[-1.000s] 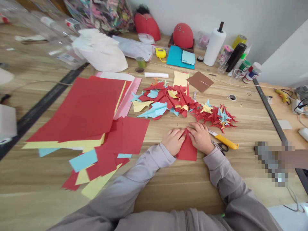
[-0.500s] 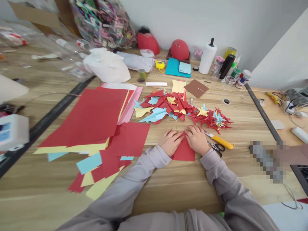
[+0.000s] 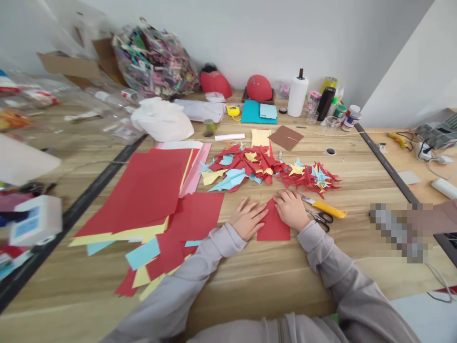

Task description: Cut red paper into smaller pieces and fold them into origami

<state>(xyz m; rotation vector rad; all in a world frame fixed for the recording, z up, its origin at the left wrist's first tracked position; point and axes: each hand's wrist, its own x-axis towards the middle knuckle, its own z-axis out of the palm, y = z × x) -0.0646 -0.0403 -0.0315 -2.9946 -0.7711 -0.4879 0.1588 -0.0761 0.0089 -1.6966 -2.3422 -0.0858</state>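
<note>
A red paper sheet (image 3: pixel 274 226) lies flat on the wooden table in front of me, its top corners folded inward. My left hand (image 3: pixel 249 218) rests with spread fingers at the sheet's left edge, fingertips on the paper. Fingers bent, my right hand (image 3: pixel 292 209) presses on the upper right part of the sheet. Beyond the hands lie a pile of folded paper planes (image 3: pixel 233 174) and a heap of folded paper stars (image 3: pixel 314 177), in red, blue and yellow.
Large red sheets (image 3: pixel 143 186) and smaller cut pieces (image 3: pixel 143 253) spread at the left. A yellow cutter (image 3: pixel 330 209) and black scissors (image 3: pixel 323 219) lie beside my right hand. A white bottle (image 3: pixel 297 95) stands at the back.
The camera view has shifted, showing more of the left side. My left hand has slid slightly left, with its fingers more spread. My right hand stays on the red sheet.
</note>
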